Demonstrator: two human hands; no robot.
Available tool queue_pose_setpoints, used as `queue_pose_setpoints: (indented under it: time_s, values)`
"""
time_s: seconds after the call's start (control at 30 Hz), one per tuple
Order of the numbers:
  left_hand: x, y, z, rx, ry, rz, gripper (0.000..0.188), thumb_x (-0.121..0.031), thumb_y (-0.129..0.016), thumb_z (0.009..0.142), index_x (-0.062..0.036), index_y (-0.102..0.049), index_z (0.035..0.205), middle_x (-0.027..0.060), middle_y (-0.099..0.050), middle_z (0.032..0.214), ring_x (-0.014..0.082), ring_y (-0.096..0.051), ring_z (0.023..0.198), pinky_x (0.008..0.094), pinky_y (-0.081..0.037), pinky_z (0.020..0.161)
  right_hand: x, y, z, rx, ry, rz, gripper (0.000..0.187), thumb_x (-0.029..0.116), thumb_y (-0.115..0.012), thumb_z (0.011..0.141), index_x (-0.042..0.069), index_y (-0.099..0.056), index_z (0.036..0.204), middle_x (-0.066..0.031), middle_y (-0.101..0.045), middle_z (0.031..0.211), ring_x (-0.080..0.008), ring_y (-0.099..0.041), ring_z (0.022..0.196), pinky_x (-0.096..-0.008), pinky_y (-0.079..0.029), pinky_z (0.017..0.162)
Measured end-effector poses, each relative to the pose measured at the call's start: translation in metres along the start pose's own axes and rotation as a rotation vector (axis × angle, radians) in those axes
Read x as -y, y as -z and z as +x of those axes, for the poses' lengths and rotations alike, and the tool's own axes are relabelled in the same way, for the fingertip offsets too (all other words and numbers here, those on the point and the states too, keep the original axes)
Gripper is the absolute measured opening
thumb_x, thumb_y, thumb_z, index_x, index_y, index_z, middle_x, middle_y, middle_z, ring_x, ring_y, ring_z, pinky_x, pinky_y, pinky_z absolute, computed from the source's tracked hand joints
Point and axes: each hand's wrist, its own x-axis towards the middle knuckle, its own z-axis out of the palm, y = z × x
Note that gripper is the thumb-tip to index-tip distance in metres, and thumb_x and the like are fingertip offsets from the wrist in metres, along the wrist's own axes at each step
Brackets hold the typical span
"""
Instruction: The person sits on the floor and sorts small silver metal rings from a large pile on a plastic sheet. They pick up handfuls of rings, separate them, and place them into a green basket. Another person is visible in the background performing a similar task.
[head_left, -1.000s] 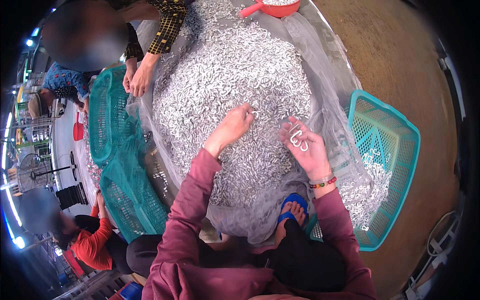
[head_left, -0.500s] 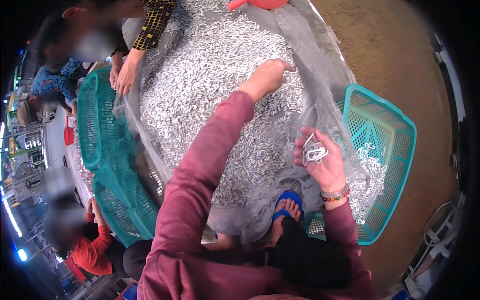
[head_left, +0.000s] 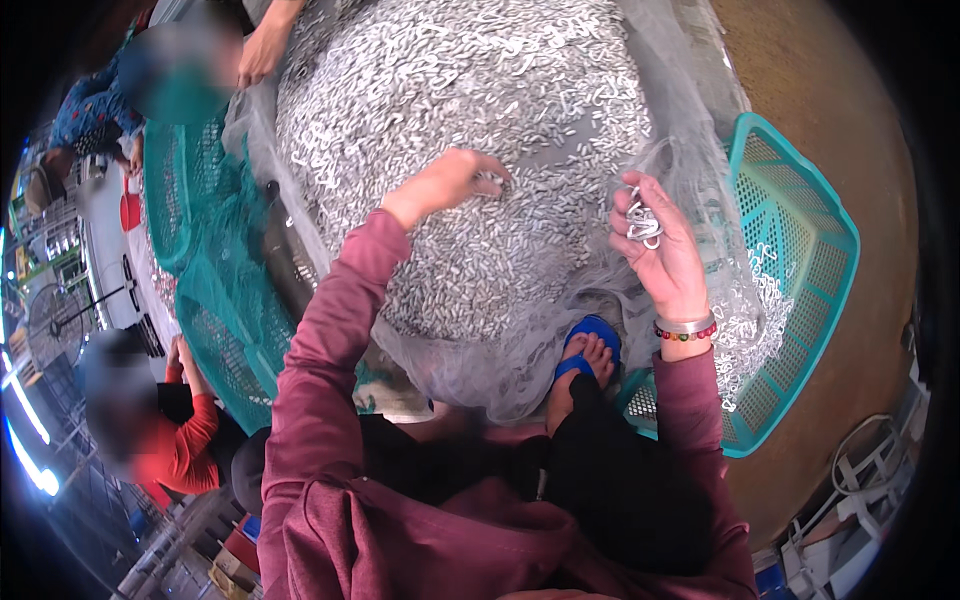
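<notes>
A broad heap of small silvery-white pieces [head_left: 420, 90], some bent like hooks or loops, lies on thin pale netting [head_left: 690, 95]. Over its middle is my left hand [head_left: 445, 185], fingers pinched around a small silvery piece [head_left: 490, 178]. My right hand [head_left: 665, 250] is raised palm-up at the heap's right edge. Its curled fingers hold several silvery bent loops [head_left: 643, 222]. Beyond that wrist stands a teal plastic basket [head_left: 856, 240] with a pile of similar bent pieces [head_left: 765, 310] in it, partly covered by the netting.
Green mesh-draped baskets [head_left: 190, 215] line the heap's left side. A co-worker's hand [head_left: 264, 52] rests at the far left edge of the heap; another person in a red sleeve [head_left: 200, 425] sits at left. My foot in a blue sandal [head_left: 603, 330] is close to the netting.
My left hand has come left and nearer across the heap and now pinches a piece. My right hand has risen slightly, still holding its loops. The whole view has shifted.
</notes>
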Motion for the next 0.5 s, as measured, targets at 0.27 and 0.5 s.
queue_pose_setpoints:
  time_s: [0.27, 0.5]
  values:
    - [-0.003, 0.033, -0.064, -0.187, 0.152, 0.055, 0.06, -0.001, -0.045, 0.091, -0.0211, -0.034, 0.146, 0.0181, -0.058, 0.128, 0.0308, -0.061, 0.109, 0.0404, -0.052, 0.086, -0.001, -0.022, 0.003, 0.134, -0.1, 0.015, 0.021, 0.019, -0.047, 0.099, 0.004, -0.049, 0.114, -0.003, -0.044, 0.082, -0.0081, -0.039, 0.061, -0.0159, -0.024, 0.038]
    - [-0.031, 0.018, -0.062, -0.274, 0.176, 0.118, 0.041, -0.013, -0.045, 0.096, -0.0153, -0.046, 0.137, 0.0167, -0.069, 0.095, 0.0279, -0.068, 0.088, 0.0366, -0.053, 0.079, -0.005, -0.024, -0.002, 0.001, -0.065, -0.226, 0.028, 0.017, -0.052, 0.096, 0.003, -0.051, 0.12, -0.003, -0.053, 0.084, -0.0087, -0.046, 0.064, -0.0181, -0.032, 0.043]
